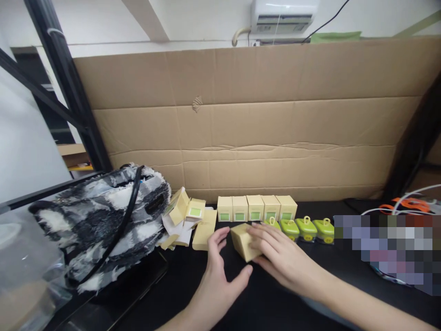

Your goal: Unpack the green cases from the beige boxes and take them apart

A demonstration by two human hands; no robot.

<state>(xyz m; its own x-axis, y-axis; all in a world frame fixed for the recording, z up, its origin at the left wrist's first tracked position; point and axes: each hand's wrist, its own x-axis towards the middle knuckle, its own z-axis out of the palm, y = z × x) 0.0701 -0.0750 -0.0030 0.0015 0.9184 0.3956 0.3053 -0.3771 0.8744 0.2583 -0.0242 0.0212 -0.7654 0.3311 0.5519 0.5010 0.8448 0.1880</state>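
Two hands frame one small tan carton (243, 242) at lower centre of the black tabletop (310, 271) — right hand (280, 257) gripping it, left hand (220, 271) open beside it; likely light, crushable — best held by its flat sides.

Furry black-white bag (103, 225) left; cardboard sheet (255, 124) behind; air conditioner (284, 16) above.

Both hands (220, 271) (282, 257) around small box (243, 241) (tilted); black table (179, 285)

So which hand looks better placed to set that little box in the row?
Probably the right hand: it covers the small box, nearest the row of boxes. The left hand is open beside it.
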